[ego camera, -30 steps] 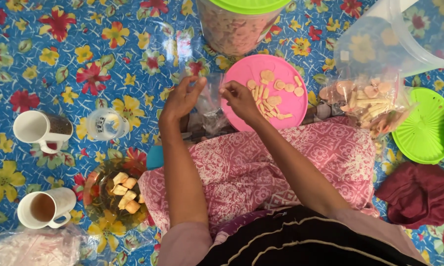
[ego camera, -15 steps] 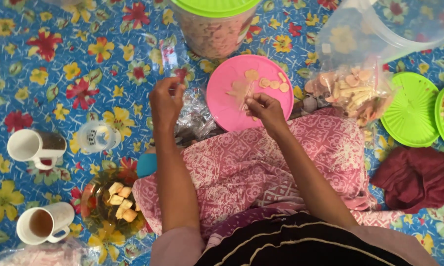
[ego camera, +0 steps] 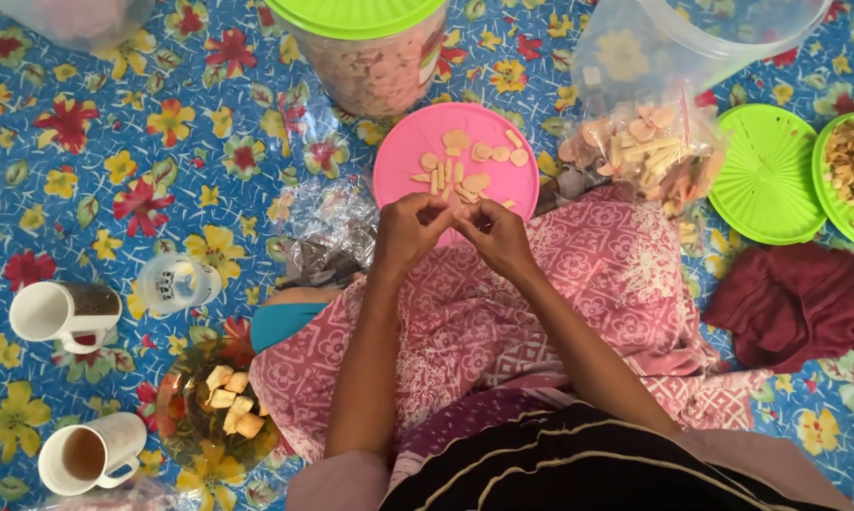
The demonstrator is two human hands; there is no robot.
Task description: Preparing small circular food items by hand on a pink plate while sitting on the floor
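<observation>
Both hands had drawn together since the earlier frames, when the left was raised apart beside the crinkled clear wrap and the right reached over the pink plate. Seen from the head camera, the left hand [ego camera: 410, 230] and right hand [ego camera: 495, 237] met fingertip to fingertip at the near rim of the pink plate [ego camera: 400, 175], fingers curled inward as if pinching something small between them; whether either hand actually gripped a piece could not be told, since the knuckles hid it. On the plate lay the crackers [ego camera: 467, 168], thin rounds and sticks in a loose scatter. Left of the plate sat the crumpled clear wrap [ego camera: 328, 232], beyond the plate a tub with a green lid [ego camera: 365, 47], and right of the plate a clear bag of mixed snacks [ego camera: 647, 156] touching the pink patterned cloth [ego camera: 560, 312] over the lap. Farther right of the plate lay a green lid [ego camera: 766, 175]. Well left of the plate stood a white mug [ego camera: 53, 312]. The plate rested partly against the lap, so, by my reckoning, a shift of the knee could tip it and spill the crackers; a brittle piece pinched too hard could also snap.
</observation>
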